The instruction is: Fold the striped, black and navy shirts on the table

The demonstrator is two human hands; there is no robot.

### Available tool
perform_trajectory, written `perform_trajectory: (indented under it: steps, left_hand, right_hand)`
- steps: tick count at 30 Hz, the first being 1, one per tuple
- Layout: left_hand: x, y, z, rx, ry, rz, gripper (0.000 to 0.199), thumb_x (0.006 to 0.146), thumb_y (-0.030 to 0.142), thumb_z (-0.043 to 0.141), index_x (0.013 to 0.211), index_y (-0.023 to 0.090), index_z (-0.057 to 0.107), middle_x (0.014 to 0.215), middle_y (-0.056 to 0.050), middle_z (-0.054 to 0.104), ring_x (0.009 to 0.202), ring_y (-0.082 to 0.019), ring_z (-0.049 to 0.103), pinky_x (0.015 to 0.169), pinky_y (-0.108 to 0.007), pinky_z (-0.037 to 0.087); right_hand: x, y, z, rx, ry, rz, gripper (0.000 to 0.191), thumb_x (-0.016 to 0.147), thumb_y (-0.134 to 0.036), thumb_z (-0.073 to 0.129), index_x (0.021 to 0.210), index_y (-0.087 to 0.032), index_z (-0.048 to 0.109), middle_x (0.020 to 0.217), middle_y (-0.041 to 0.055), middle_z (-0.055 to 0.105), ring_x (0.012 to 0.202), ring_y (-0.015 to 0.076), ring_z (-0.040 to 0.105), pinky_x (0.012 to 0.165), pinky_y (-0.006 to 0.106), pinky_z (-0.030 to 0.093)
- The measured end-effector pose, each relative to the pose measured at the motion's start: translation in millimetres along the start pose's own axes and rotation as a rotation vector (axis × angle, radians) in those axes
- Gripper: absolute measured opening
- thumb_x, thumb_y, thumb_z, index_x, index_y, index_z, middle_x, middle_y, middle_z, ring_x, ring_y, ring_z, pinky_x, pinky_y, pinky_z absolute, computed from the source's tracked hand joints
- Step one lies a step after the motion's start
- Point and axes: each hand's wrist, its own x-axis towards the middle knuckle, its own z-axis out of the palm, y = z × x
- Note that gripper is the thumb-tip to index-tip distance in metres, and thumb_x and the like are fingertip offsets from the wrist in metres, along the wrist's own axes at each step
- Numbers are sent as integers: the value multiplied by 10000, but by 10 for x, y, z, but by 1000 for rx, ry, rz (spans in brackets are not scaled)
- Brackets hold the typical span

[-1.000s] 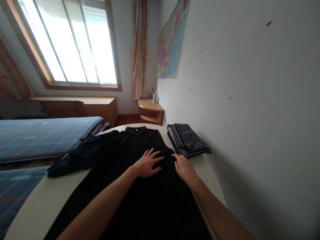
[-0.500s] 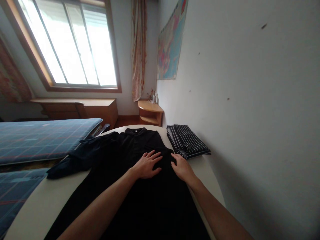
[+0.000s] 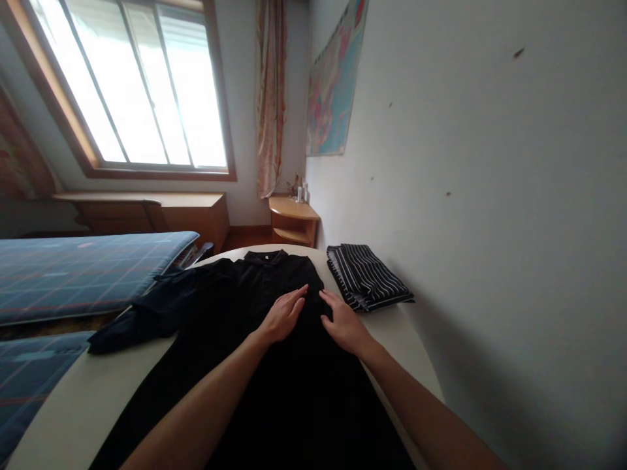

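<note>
A black collared garment (image 3: 267, 385) lies spread over a white round-edged table (image 3: 416, 352), its collar at the far side and one dark sleeve stretched to the left. My left hand (image 3: 283, 316) rests on the upper part of the garment, fingers extended and close together. Beside it, near the garment's right edge, my right hand (image 3: 345, 324) touches the cloth with thumb and fingers apart. The right sleeve cannot be made out. A folded black-and-white striped cloth (image 3: 367, 277) sits just beyond my right hand.
Blue plaid mattresses or pads (image 3: 88, 267) stand along the table's left side. A wall (image 3: 490, 228) rises close on the right. Past the table are a wooden desk (image 3: 191, 201), a small corner shelf (image 3: 294, 207) and a window.
My right hand has moved slightly left, and the garment's right edge has shifted inward with it. My left hand's fingers, spread before, are now closer together and turned more on edge.
</note>
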Motion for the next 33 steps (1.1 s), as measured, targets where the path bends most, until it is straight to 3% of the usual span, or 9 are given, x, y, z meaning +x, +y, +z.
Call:
perform_trajectory:
  steps: [6, 12, 16, 21, 29, 33]
  left_hand:
    - [13, -21, -69, -158, 90, -92, 519, 1036, 432, 236, 1381, 237, 571, 1334, -12, 646, 1250, -195, 572, 1117, -350, 394]
    - [42, -116, -60, -85, 164, -203, 357, 973, 377, 438, 1176, 238, 696, 1131, -14, 740, 1021, -199, 688, 946, -299, 520]
    - [28, -132, -70, 17, 191, -258, 269, 917, 278, 517, 1085, 253, 726, 1040, -15, 754, 945, -206, 695, 905, -318, 528]
    - [12, -85, -123, 146, 218, -272, 229, 867, 218, 566, 1007, 262, 741, 1020, -24, 743, 1002, -228, 659, 959, -351, 478]
    - [-13, -164, -241, 240, 246, -429, 202, 872, 295, 568, 970, 242, 736, 875, -66, 721, 909, -253, 655, 824, -352, 489]
    - [-16, -237, -242, 245, 220, -451, 164, 841, 265, 601, 937, 246, 733, 867, -59, 708, 964, -247, 641, 833, -325, 472]
  right_hand:
    - [18, -342, 131, 44, -109, -91, 702, 783, -106, 538, 1478, -138, 440, 1535, 129, 422, 1404, 231, 416, 1188, 405, 320]
    - [-65, -483, 198, 89, -233, -145, 731, 761, -99, 567, 1476, -135, 421, 1570, 133, 358, 1403, 239, 411, 1161, 370, 359]
    - [-158, -514, 120, 73, -243, -82, 630, 759, -121, 604, 1380, -146, 503, 1413, 140, 534, 1280, 238, 533, 1107, 361, 404]
    - [-223, -629, 7, 29, -283, 55, 540, 777, -171, 631, 1312, -174, 555, 1198, 116, 682, 1096, 254, 647, 977, 360, 481]
    - [-294, -698, 97, 161, -321, 35, 683, 779, -274, 686, 1419, -134, 493, 1270, 146, 662, 1159, 266, 631, 999, 350, 474]
    - [-348, -672, 157, 140, -353, 33, 623, 784, -277, 684, 1373, -126, 551, 1277, 150, 662, 1168, 287, 627, 1016, 370, 462]
